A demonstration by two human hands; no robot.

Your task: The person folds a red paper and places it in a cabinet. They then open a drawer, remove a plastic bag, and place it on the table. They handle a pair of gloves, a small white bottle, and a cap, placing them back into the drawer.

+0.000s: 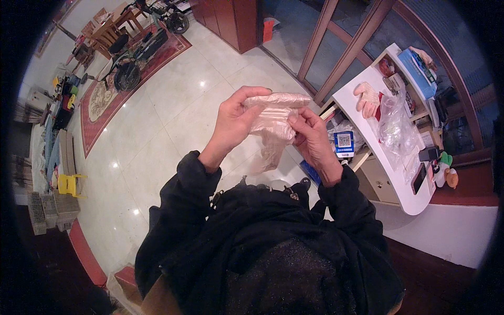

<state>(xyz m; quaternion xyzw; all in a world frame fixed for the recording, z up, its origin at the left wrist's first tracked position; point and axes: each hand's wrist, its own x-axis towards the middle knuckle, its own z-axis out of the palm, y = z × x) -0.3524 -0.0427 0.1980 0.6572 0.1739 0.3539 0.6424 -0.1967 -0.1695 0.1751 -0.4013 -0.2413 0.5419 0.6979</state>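
In front of my body, above the tiled floor, I hold a roll of thin translucent plastic bags (277, 118) in a pinkish tint. My left hand (238, 118) grips its left end, with the thumb on the near face and fingers behind. At the right side, my right hand (311, 132) pinches the film between thumb and fingers. A loose crumpled end of the film (271, 151) hangs below the roll. Some of the right fingers are hidden behind the plastic.
On my right stands a white desk (411, 201) bearing pale gloves (368, 100), a clear plastic bag (397, 126), a phone (419, 178) and plush toys (445, 173). A blue card with a printed code (344, 143) is beside it. Farther off, a two-wheeler (145, 51) stands on a red rug (88, 136).
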